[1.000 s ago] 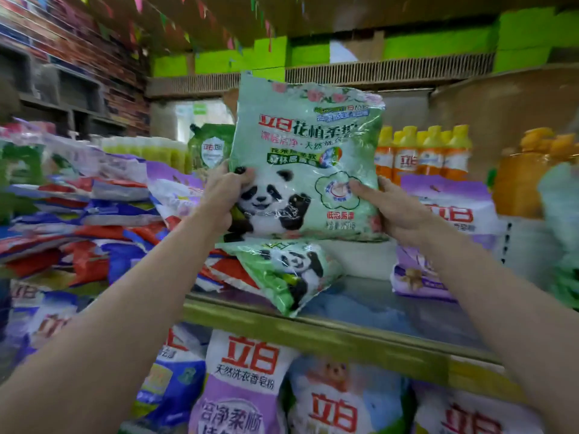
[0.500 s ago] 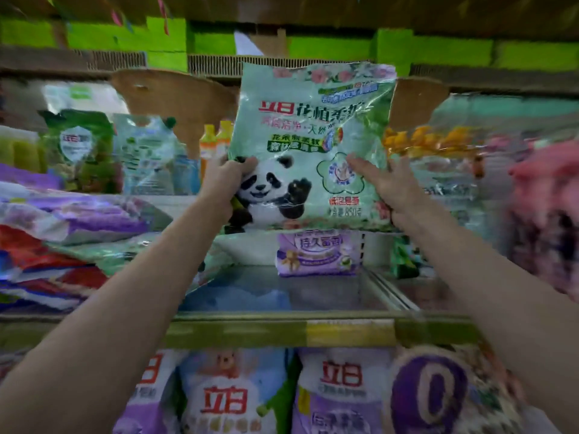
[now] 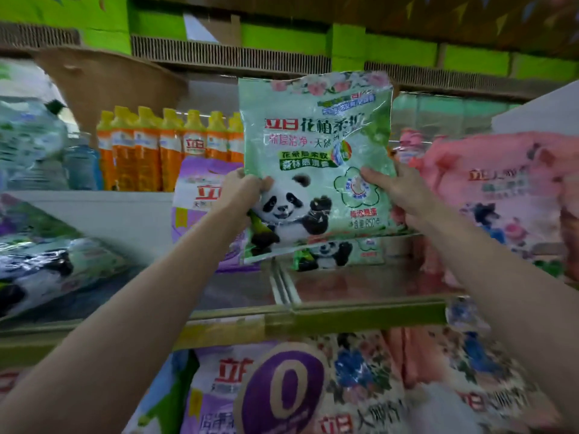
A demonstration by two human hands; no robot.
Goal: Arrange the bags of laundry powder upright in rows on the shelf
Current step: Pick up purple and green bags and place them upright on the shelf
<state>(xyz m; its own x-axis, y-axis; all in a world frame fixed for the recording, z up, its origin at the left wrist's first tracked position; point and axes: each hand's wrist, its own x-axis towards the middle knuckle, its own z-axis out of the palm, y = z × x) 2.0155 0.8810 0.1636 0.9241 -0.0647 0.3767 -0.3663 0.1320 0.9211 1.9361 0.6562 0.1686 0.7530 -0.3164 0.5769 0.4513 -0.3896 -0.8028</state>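
Head view, and the green panda bag [image 3: 316, 164] is up in the air, held between both hands with its printed face toward the camera. The left hand [image 3: 242, 191] grips the lower left edge, fingers curled round it beside the panda's head. The right hand [image 3: 398, 189] holds the lower right edge, fingers laid across the front and thumb seemingly hidden behind. Both hands sit low on the bag, so most of it stands above them, its long axis running straight up, only slightly tilted.

Now the relation that matters: the shelf [image 3: 354, 317] lies below and beyond the hands, and another panda bag [image 3: 338, 253] stands directly under the held one, just past its bottom edge. To the left of the left hand stands a purple bag [image 3: 197, 195]; to the right of the right hand, a pink bag [image 3: 498, 189]. The slot between them looks like the target. Both hands seem equally near it, so I'd expect a straight lowering, bottom edge first, in front of the bag below.
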